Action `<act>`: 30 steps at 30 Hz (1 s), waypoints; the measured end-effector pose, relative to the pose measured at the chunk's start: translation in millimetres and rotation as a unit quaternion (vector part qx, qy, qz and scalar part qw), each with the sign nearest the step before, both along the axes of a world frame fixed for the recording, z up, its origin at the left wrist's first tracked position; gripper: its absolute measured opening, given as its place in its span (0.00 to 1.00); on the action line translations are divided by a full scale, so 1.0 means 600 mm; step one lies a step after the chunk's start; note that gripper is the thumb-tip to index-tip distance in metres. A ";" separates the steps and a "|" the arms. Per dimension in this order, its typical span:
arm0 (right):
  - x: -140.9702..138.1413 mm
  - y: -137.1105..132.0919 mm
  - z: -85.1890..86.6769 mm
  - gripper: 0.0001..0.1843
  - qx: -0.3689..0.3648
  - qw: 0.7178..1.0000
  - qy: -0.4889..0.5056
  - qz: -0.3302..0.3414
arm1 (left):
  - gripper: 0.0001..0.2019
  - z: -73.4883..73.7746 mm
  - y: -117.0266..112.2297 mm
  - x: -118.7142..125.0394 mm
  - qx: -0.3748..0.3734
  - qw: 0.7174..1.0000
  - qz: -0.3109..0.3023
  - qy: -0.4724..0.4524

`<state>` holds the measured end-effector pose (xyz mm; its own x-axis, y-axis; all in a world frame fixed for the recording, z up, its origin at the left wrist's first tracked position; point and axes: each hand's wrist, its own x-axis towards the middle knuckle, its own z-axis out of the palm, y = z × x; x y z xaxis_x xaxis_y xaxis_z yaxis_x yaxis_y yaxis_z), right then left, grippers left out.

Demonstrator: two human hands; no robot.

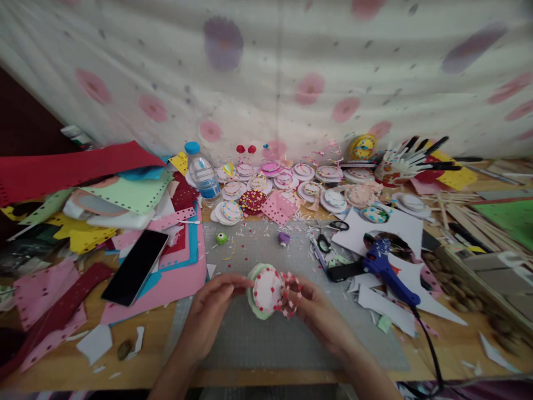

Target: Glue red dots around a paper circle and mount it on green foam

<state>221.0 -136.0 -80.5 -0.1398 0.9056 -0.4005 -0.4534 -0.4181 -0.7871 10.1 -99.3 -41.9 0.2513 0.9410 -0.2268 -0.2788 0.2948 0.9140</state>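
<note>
My left hand (pixel 214 308) pinches the left rim of a round foam disc (pixel 265 289), white with red dots on a pale green base, held just above the grey cutting mat (pixel 266 344). My right hand (pixel 316 311) holds a small red-and-white flower ring (pixel 290 293) against the disc's right edge. Both hands' fingers are closed on these pieces.
A blue glue gun (pixel 389 269) with a black cord lies to the right, scissors (pixel 328 236) behind it. A black phone (pixel 136 265) rests on foam sheets at left. A water bottle (pixel 202 173) and several finished decorated discs (pixel 287 186) stand at the back.
</note>
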 end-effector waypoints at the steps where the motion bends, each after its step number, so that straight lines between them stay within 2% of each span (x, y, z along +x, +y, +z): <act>1: -0.003 -0.002 0.003 0.18 -0.014 1.000 0.025 -0.003 | 0.07 0.002 -0.003 0.002 0.002 1.000 0.011 -0.009; 5: -0.009 -0.004 0.008 0.17 -0.045 0.997 0.067 -0.012 | 0.13 0.006 -0.005 0.015 -0.007 0.999 0.031 -0.043; 8: -0.007 -0.002 0.011 0.18 -0.027 0.999 0.039 -0.002 | 0.21 0.003 -0.003 0.025 -0.056 0.996 -0.041 -0.055; 11: -0.003 0.002 0.016 0.18 0.017 0.999 -0.041 -0.003 | 0.26 -0.003 -0.005 0.031 -0.102 0.987 -0.121 -0.013; 15: 0.002 0.003 0.016 0.17 0.095 0.988 -0.117 -0.040 | 0.24 -0.002 -0.009 0.031 -0.055 0.989 -0.113 0.083; 18: 0.004 0.001 0.015 0.19 0.131 0.981 -0.129 -0.059 | 0.22 0.004 -0.011 0.028 -0.001 0.987 -0.121 0.109; 23: 0.004 0.004 0.029 0.19 0.116 0.985 -0.128 0.030 | 0.20 0.010 -0.012 0.025 0.033 0.982 -0.149 0.107; 27: 0.002 0.010 0.031 0.19 0.097 0.985 -0.139 0.024 | 0.19 0.008 -0.009 0.028 0.026 0.984 -0.143 0.102; 30: 0.004 0.017 0.023 0.19 0.097 0.986 -0.133 0.012 | 0.18 -0.003 -0.001 0.035 0.008 0.989 -0.126 0.074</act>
